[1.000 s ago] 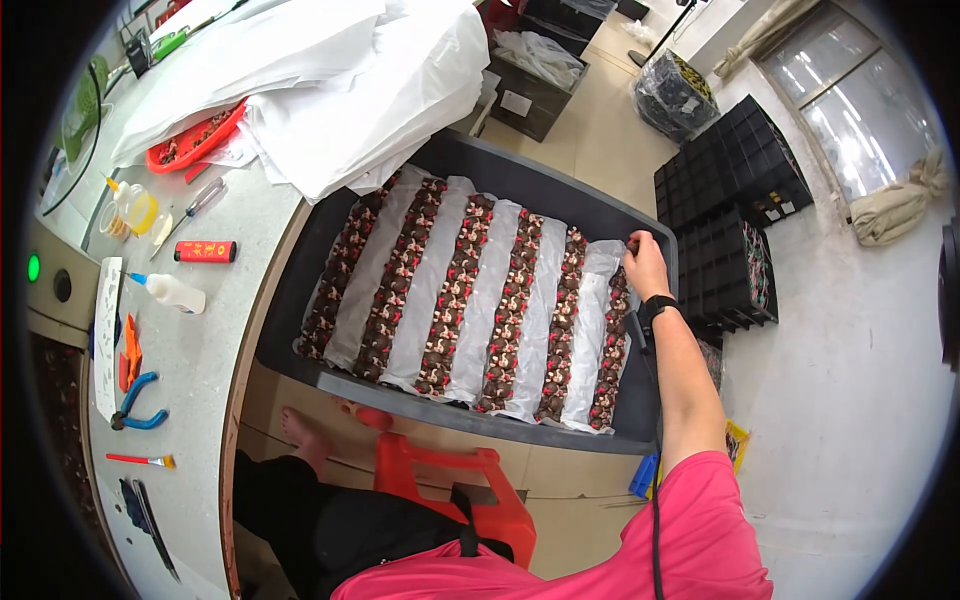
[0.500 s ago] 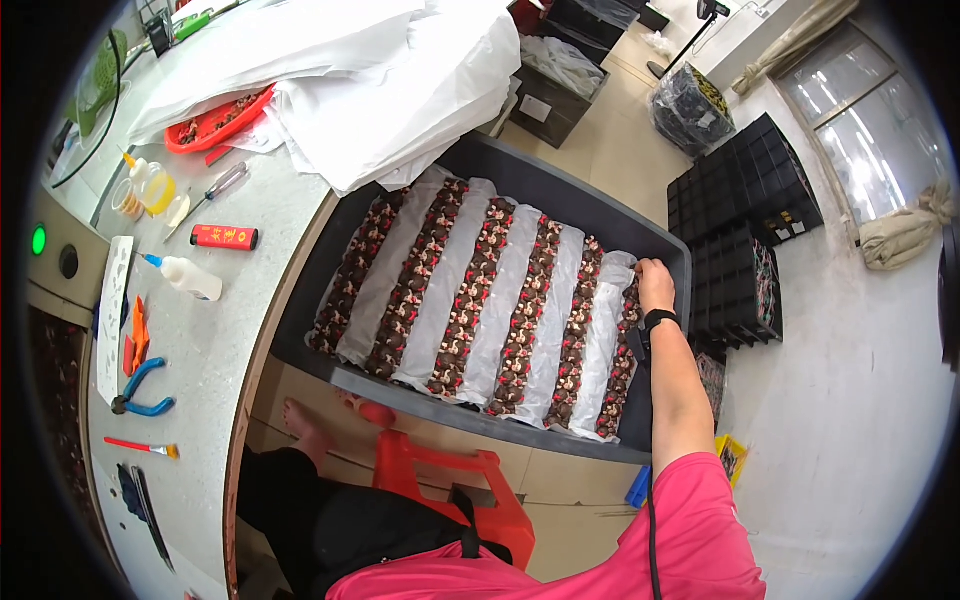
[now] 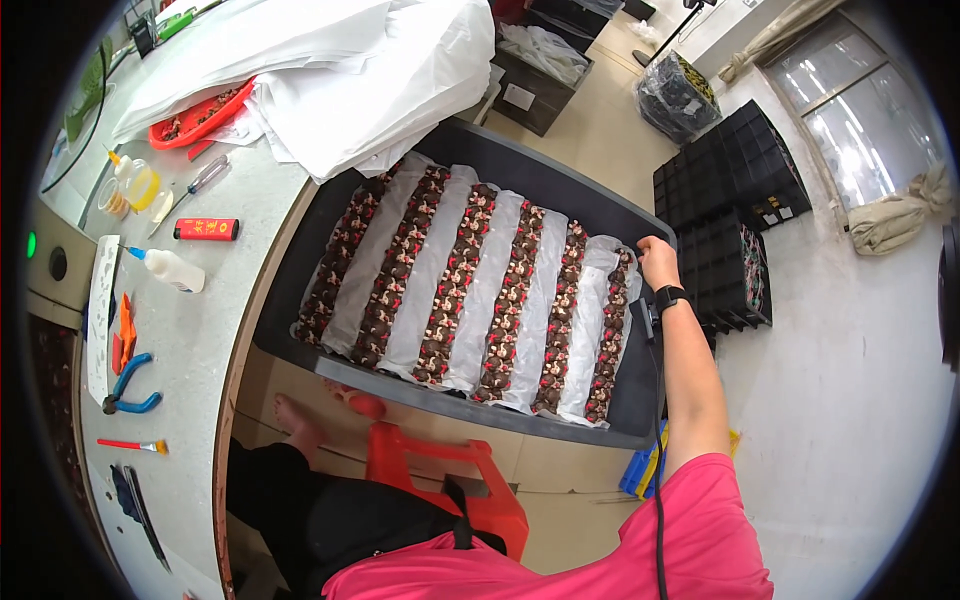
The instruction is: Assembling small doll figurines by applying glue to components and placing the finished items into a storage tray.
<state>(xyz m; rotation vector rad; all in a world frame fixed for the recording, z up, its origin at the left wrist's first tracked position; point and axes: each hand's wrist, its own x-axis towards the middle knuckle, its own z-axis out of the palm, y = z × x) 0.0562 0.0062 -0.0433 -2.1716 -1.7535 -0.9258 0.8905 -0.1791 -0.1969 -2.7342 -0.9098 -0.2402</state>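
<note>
My right hand (image 3: 657,262) is over the right end of a large dark grey tub (image 3: 560,170), just past the far end of the rightmost strip. Its fingers are slightly bent and look apart, with nothing visible in them. Inside the tub lie several long rows of small dark brown round pieces (image 3: 456,285) with red and pale bits, separated by white paper-like sheets (image 3: 425,262). The far ends of the leftmost rows pass under white sheeting. My left hand is out of view.
A worktable (image 3: 215,270) on the left holds a squeeze bottle (image 3: 172,268), blue-handled pliers (image 3: 132,385), a brush (image 3: 132,444) and a red tray (image 3: 205,112). White sheets (image 3: 390,90) overhang the tub. A red stool (image 3: 450,480) stands near my legs; black crates (image 3: 730,165) stand right.
My right hand has drawn off the far end of the rightmost strip, toward the tub's far right corner. The whole view has shifted slightly; the rows keep their places.
</note>
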